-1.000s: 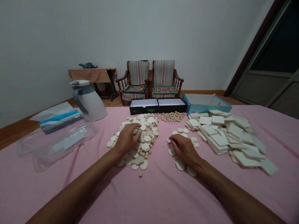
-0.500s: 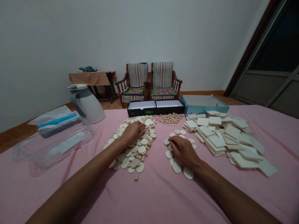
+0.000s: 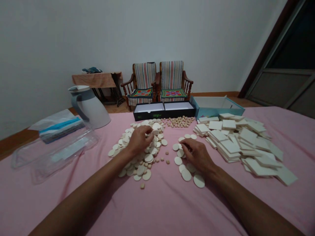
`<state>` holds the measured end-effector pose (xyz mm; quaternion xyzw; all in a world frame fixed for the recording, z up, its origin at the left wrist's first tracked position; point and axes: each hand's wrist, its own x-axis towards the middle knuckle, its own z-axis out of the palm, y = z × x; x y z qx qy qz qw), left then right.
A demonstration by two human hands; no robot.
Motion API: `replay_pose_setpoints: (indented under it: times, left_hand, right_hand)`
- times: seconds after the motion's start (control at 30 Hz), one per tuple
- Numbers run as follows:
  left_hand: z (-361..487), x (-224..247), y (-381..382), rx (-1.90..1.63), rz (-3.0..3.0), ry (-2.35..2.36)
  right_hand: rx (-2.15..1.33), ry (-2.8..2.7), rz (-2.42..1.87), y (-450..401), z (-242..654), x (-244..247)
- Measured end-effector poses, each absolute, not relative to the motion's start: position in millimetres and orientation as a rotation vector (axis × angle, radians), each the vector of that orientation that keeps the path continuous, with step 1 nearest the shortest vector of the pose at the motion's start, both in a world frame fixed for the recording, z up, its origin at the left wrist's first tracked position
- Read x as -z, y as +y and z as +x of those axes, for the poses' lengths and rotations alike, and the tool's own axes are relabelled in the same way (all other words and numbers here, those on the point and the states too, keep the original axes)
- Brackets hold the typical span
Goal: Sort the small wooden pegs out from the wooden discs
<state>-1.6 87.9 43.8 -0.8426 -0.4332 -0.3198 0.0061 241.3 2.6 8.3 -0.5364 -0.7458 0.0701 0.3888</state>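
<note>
My left hand (image 3: 139, 139) is over a heap of pale round wooden discs (image 3: 149, 158) mixed with small wooden cubes. Its thumb and fingers are closed on a wooden disc (image 3: 155, 132) at the heap's upper right. My right hand (image 3: 198, 155) rests low over a looser group of discs (image 3: 186, 175), with its fingertips pressed together; whatever they hold is hidden. Between the two groups lie a few stray cubes (image 3: 167, 162), and another cube (image 3: 142, 186) sits nearer to me.
Square wooden tiles (image 3: 228, 146) are heaped on the right. Behind are more cubes (image 3: 180, 122), a black two-part box (image 3: 150, 115) and a light-blue box (image 3: 209, 111). A pitcher (image 3: 94, 113), a blue-and-white packet (image 3: 61, 129) and clear plastic trays (image 3: 66, 154) stand left on the pink cloth (image 3: 157, 209).
Several small cubes have come out of the left heap to the right, and a disc at its edge has shifted right. My left hand now pinches a disc. The right hand has barely moved.
</note>
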Motion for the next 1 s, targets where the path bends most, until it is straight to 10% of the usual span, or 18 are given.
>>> replay_pose_setpoints:
  times: [1.0]
  left_hand:
    - [36,-30,19,0.289,-3.268,-0.955]
  right_hand:
    - [-0.163,-1.869,-1.384,8,247,-6]
